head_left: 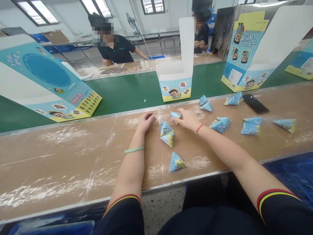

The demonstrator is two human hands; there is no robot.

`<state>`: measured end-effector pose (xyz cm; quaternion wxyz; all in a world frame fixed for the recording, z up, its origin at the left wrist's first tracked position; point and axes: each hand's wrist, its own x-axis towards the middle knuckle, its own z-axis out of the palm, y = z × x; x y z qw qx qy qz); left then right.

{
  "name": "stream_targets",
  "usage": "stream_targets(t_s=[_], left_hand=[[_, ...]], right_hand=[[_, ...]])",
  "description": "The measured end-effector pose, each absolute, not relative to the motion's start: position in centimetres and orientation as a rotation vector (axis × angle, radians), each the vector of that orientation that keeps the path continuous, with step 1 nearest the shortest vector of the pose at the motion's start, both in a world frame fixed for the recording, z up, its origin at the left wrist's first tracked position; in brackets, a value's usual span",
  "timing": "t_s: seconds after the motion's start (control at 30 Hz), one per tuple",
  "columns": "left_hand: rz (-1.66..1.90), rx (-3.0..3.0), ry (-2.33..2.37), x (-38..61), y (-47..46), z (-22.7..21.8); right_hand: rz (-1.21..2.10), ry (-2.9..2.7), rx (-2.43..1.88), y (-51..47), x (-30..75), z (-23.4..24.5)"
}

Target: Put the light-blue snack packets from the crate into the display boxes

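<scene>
My right hand (188, 119) has its thumb and fingers closed on a small blue pyramid-shaped packet (175, 114) near the far edge of the table. To its left, my left hand (146, 120) rests on the tabletop, fingers loosely curved and apart, with nothing in it. Between my forearms are two touching packets (167, 133), and one packet (176, 162) sits closer to me. More blue-and-yellow packets lie right of my right hand: a pair (205, 103) behind it, another pair (220, 124) by the forearm, and others (251, 126) farther right.
Beyond the brown table (61, 153) runs a green conveyor belt (122, 94). On it stand an opened carton (174, 88) and larger printed cartons at left (49, 75) and right (244, 58). A phone (255, 103) lies at right. Two people (117, 49) sit across the belt.
</scene>
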<state>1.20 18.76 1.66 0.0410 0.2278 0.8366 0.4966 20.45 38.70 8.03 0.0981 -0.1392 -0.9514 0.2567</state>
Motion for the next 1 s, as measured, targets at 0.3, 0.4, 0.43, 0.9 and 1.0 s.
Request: stream_targets(t_s=[0.3,0.4,0.43,0.9,1.0], left_hand=[[1.533,0.702,2.546,1.0,18.7,1.2],[1.543,0.686,2.537,0.7,18.9,0.9],[1.546,0.682,2.533,0.7,18.9,0.9],[1.558,0.679,2.528,0.8,18.9,1.3],[1.560,0.689,2.528,1.0,18.9,1.4]], right_hand=[[1.580,-2.275,0.006,41.9,24.3,11.8],[1.575,-2.297,-0.042,42.8,27.5,13.1],[1.536,-2.342,-0.068,42.8,28.2,13.0],[0.675,-2.764,0.116,36.2,31.1,7.6],[0.676,-2.896,0.603,32.1,32.8,7.2]])
